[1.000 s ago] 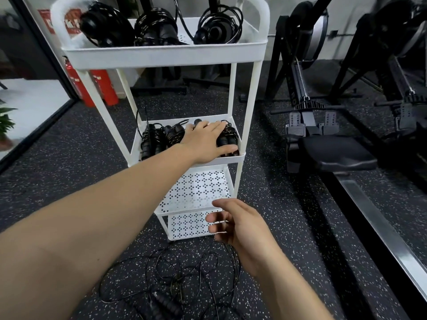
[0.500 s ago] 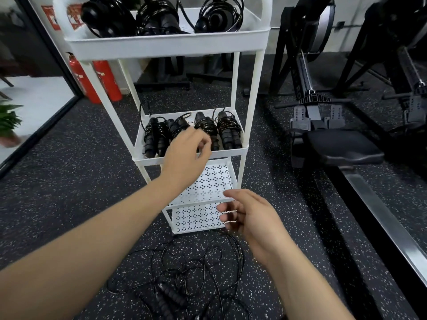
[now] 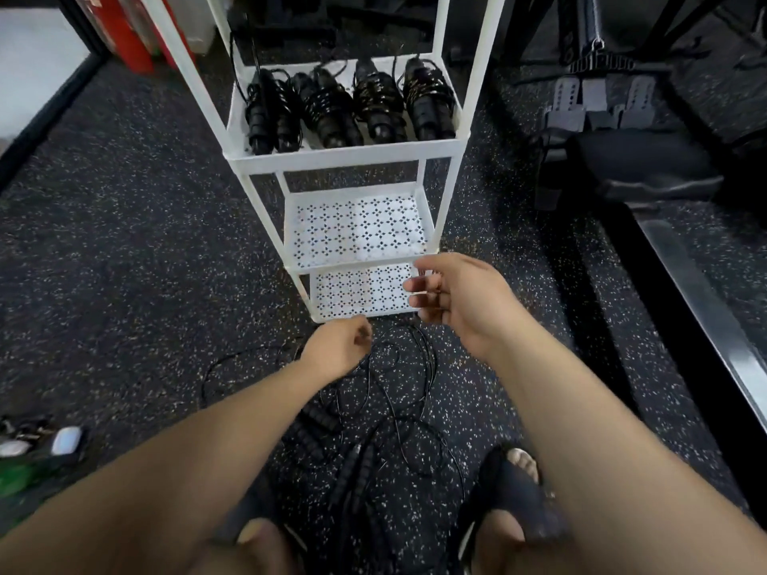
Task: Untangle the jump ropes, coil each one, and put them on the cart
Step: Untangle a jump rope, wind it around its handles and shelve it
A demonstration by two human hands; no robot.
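Observation:
A tangle of thin black jump ropes (image 3: pixel 388 392) lies on the speckled floor in front of the white cart (image 3: pixel 344 158), with black handles (image 3: pixel 319 425) among the cords. My left hand (image 3: pixel 338 346) is low over the tangle's far edge, fingers loosely curled beside a cord, with no cord plainly in its grip. My right hand (image 3: pixel 452 296) hovers in front of the cart's lowest perforated shelf (image 3: pixel 357 296), fingers relaxed, holding nothing. Several coiled jump ropes (image 3: pixel 344 105) lie side by side on the cart's middle shelf.
A rowing machine (image 3: pixel 622 163) and its metal rail (image 3: pixel 705 300) fill the right side. A red fire extinguisher (image 3: pixel 124 31) stands at the back left. Small white and green items (image 3: pixel 62 441) lie on the floor at left. My sandalled foot (image 3: pixel 510 483) is beside the tangle.
My left hand left the coiled ropes on the middle shelf and dropped to the tangle on the floor. The view tilted down; the right hand stayed near the lower shelves.

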